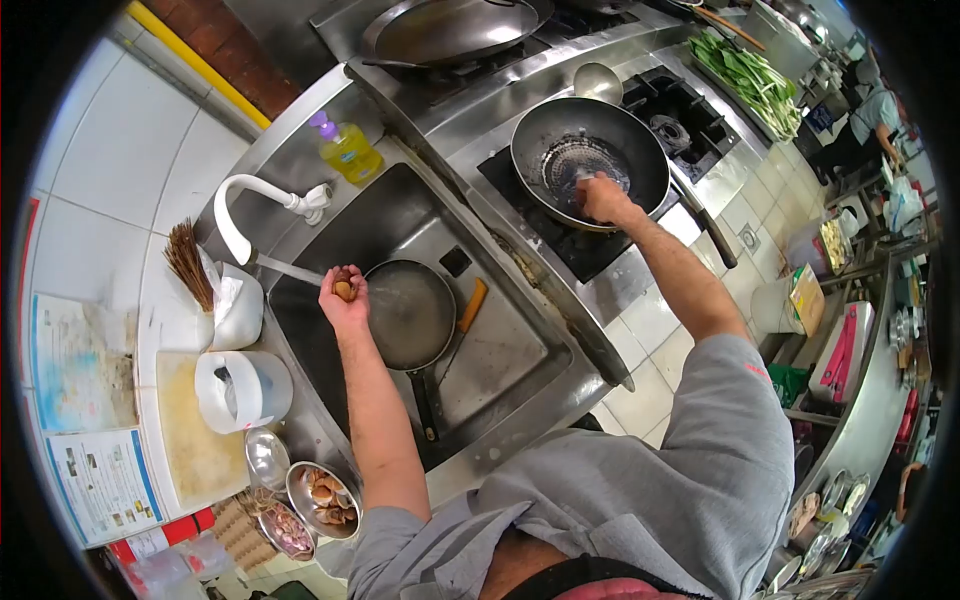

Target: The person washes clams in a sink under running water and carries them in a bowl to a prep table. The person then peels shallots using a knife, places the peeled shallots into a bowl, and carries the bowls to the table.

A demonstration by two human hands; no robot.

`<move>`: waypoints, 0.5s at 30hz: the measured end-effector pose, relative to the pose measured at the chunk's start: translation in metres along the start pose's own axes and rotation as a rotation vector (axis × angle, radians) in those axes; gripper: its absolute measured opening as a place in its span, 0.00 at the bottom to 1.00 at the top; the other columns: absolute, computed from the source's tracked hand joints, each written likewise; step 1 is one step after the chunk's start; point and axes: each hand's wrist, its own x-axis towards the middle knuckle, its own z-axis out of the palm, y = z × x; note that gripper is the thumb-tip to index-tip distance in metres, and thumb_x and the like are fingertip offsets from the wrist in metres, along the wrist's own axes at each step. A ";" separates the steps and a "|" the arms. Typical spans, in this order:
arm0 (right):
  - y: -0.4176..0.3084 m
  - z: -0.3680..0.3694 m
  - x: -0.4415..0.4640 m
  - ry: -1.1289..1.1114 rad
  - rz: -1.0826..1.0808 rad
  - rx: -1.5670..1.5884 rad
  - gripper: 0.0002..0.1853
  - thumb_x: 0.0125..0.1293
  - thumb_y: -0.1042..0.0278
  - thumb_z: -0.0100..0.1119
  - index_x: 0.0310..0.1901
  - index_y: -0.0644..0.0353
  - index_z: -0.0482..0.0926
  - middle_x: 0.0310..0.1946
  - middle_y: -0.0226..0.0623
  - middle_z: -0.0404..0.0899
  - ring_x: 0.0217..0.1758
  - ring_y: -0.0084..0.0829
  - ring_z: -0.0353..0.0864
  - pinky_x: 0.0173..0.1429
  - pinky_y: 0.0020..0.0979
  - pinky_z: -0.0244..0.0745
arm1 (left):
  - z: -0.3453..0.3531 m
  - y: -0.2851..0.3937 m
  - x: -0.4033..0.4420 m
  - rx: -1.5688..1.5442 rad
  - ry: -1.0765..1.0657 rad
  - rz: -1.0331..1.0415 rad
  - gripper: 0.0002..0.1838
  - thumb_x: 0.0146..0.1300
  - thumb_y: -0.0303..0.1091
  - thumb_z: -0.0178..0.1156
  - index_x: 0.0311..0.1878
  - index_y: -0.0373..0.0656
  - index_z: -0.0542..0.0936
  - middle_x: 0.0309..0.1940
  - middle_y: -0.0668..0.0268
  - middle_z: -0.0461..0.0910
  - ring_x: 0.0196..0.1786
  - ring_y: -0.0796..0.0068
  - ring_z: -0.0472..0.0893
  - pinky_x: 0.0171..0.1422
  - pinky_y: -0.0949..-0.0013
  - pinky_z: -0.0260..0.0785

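My left hand [345, 300] is cupped over the sink [530, 365], its fingers curled around brown pieces [346, 288] that look like mushrooms. Water from the white curved faucet [238, 215] streams onto this hand. Beneath it, a frying pan [410, 315] lies in the basin, with an orange-handled tool [473, 305] beside it. My right hand [607, 200] reaches inside a dark wok [540, 140] on the stove, fingers pinched near its wet bottom. Something pale shows at those fingertips, too blurred to name. The wok's long handle [715, 232] points to the lower right.
Dish soap [350, 155] stands behind the sink. To the left are a bamboo brush [187, 265], a white bucket [283, 385] and a bowl of mushroom pieces [345, 530]. A ladle [598, 82] and leafy greens [735, 75] lie beyond the wok. Another person [872, 115] stands far right.
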 end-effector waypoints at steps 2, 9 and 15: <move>0.001 -0.010 -0.003 -0.040 -0.041 0.073 0.15 0.45 0.72 0.58 0.39 0.57 0.77 0.29 0.46 0.78 0.38 0.48 0.79 0.43 0.43 0.75 | -0.003 0.005 -0.001 -0.011 -0.012 0.026 0.08 0.58 0.31 0.54 0.33 0.35 0.73 0.31 0.60 0.73 0.36 0.59 0.74 0.32 0.69 0.68; 0.002 -0.073 0.000 -0.322 0.341 1.101 0.16 0.42 0.82 0.58 0.36 0.59 0.71 0.24 0.28 0.72 0.26 0.23 0.73 0.26 0.26 0.73 | -0.004 0.009 -0.007 0.011 0.038 0.034 0.07 0.57 0.31 0.55 0.31 0.37 0.72 0.28 0.62 0.74 0.34 0.61 0.75 0.31 0.71 0.67; 0.001 -0.085 0.004 -0.130 0.323 1.285 0.14 0.47 0.82 0.58 0.37 0.58 0.72 0.25 0.27 0.72 0.28 0.20 0.73 0.26 0.25 0.75 | 0.003 0.006 -0.006 -0.004 0.007 0.042 0.06 0.56 0.30 0.54 0.31 0.37 0.73 0.28 0.61 0.74 0.34 0.61 0.75 0.30 0.71 0.67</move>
